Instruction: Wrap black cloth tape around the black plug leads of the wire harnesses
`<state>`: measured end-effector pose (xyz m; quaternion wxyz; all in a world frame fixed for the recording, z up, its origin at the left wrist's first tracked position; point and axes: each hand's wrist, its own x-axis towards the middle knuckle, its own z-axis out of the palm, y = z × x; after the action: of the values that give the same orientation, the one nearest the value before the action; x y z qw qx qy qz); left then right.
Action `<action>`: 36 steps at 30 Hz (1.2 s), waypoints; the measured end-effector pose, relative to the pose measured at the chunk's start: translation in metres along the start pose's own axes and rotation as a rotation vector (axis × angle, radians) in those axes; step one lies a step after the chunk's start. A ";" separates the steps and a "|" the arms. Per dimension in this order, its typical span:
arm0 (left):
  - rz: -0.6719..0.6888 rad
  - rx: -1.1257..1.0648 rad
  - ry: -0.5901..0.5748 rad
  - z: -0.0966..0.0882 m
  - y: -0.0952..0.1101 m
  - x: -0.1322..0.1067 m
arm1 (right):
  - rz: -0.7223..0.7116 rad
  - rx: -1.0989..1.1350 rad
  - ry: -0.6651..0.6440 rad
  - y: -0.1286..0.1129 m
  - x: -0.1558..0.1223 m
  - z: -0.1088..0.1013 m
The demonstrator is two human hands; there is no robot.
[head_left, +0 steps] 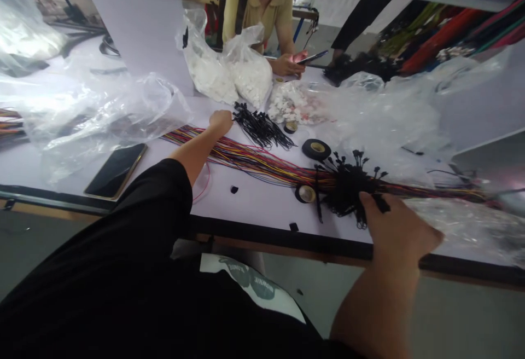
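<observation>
A long bundle of coloured wires (262,163) lies across the white table (254,203). My left hand (220,121) reaches far over it, fingers curled at the end of a loose heap of black cable ties (262,127). Near the front edge my right hand (396,230) is closed on a bristly black cluster of connectors (348,186) that sits on the wire bundle. Whether the left hand truly grips the ties is hard to make out.
Two rolls of black tape (316,149) (305,194) lie by the bundle. A dark phone (115,170) rests at left. Clear plastic bags (94,113) and bags of white parts (229,71) crowd the table. A person (266,14) sits opposite holding a phone.
</observation>
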<state>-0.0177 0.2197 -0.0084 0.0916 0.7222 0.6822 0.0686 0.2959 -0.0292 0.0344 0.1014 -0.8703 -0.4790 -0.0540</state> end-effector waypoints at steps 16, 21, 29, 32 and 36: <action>0.079 0.149 0.128 -0.069 -0.029 -0.043 | -0.342 0.266 0.226 -0.064 -0.031 0.018; 0.065 0.136 0.266 -0.065 -0.033 -0.051 | -0.404 0.346 0.190 -0.084 -0.041 0.015; 0.386 -0.332 -0.100 -0.071 -0.006 -0.131 | -0.393 0.869 -0.021 -0.106 -0.045 0.014; 0.504 -0.529 -0.345 -0.062 -0.001 -0.173 | -0.461 1.055 -0.069 -0.118 -0.046 0.017; 0.546 -0.600 -0.533 -0.052 0.001 -0.203 | -0.491 1.242 -0.151 -0.131 -0.057 0.021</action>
<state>-0.0407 0.0194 0.0482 0.4459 0.8091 0.3705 0.0962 0.1545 -0.0027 0.0193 0.5342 -0.5177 -0.6108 0.2710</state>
